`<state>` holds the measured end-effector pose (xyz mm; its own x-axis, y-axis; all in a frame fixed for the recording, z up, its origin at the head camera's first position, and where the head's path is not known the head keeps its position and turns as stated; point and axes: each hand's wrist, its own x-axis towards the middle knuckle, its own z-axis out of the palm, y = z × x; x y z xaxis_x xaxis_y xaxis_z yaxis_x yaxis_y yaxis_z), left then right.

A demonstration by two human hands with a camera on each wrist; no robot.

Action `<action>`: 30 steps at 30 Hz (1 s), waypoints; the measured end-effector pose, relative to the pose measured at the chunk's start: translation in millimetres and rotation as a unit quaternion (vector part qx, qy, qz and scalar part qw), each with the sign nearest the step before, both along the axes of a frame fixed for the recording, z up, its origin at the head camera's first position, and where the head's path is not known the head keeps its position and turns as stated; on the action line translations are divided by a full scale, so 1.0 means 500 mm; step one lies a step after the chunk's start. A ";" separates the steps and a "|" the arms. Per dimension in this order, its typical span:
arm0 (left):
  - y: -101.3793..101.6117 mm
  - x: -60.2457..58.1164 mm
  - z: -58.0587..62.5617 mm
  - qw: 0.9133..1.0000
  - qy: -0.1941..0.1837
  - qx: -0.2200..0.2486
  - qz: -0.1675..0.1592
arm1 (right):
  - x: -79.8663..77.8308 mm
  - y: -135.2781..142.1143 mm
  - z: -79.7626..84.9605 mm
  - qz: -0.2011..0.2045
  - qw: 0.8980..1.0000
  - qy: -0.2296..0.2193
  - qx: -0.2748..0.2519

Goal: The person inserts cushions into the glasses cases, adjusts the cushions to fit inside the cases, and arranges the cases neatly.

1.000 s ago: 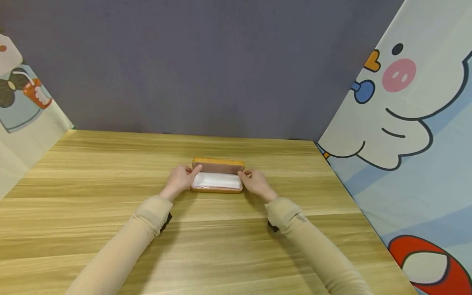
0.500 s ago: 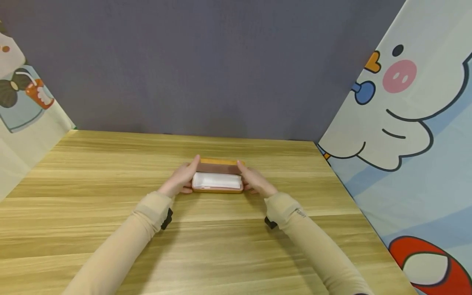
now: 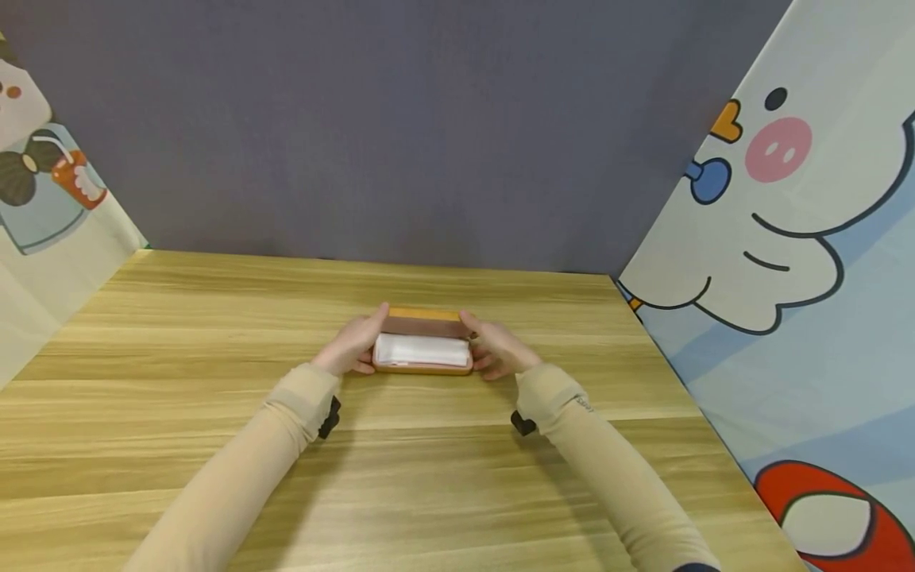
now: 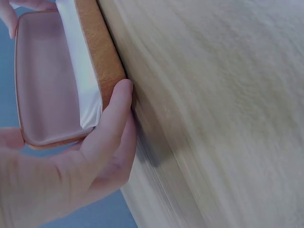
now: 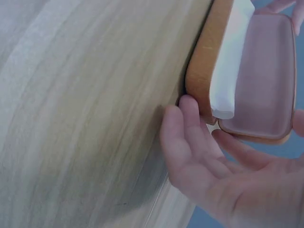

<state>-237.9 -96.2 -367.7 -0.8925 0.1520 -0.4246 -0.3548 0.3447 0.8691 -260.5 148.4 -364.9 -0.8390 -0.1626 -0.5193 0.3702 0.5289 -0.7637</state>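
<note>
A hinged orange-brown glasses case (image 3: 422, 370) with a dusty-pink lining lies on the wooden table, its lid (image 3: 423, 326) raised at the back. Inside the base sits a folded white cloth or pouch (image 3: 420, 350); whatever is under it is hidden. My left hand (image 3: 350, 343) holds the left end, thumb at the lid's edge and fingers against the base, as the left wrist view shows on the orange side wall (image 4: 102, 52). At the right end, my right hand (image 3: 500, 348) has its thumb by the lid and its fingertips touching the base corner.
The wooden table (image 3: 429, 477) ends at a dark grey upright panel (image 3: 386, 127) behind the case. Cartoon-printed cloth hangs at the right side (image 3: 808, 254) and at the left (image 3: 43, 302). Dark straps show at both wrists.
Both thumbs have moved from inside the case ends up to the lid's edge, with fingers lowered along the base ends. Most recently the right fingers have shifted slightly. The case stays put.
</note>
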 end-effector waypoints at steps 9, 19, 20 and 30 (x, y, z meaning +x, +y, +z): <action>-0.011 -0.002 0.000 1.000 -0.010 0.010 -0.027 | 0.003 0.001 0.006 0.007 1.000 -0.010 -0.013; -0.026 -0.003 -0.002 0.997 -0.014 0.027 -0.071 | -0.044 0.025 -0.053 0.016 0.999 -0.032 -0.025; -0.027 -0.004 -0.002 0.997 -0.015 0.028 -0.072 | -0.047 0.027 -0.056 0.012 0.999 -0.034 -0.029; -0.033 -0.011 -0.013 0.996 -0.016 0.040 -0.073 | -0.014 0.020 0.000 0.030 0.998 -0.048 -0.037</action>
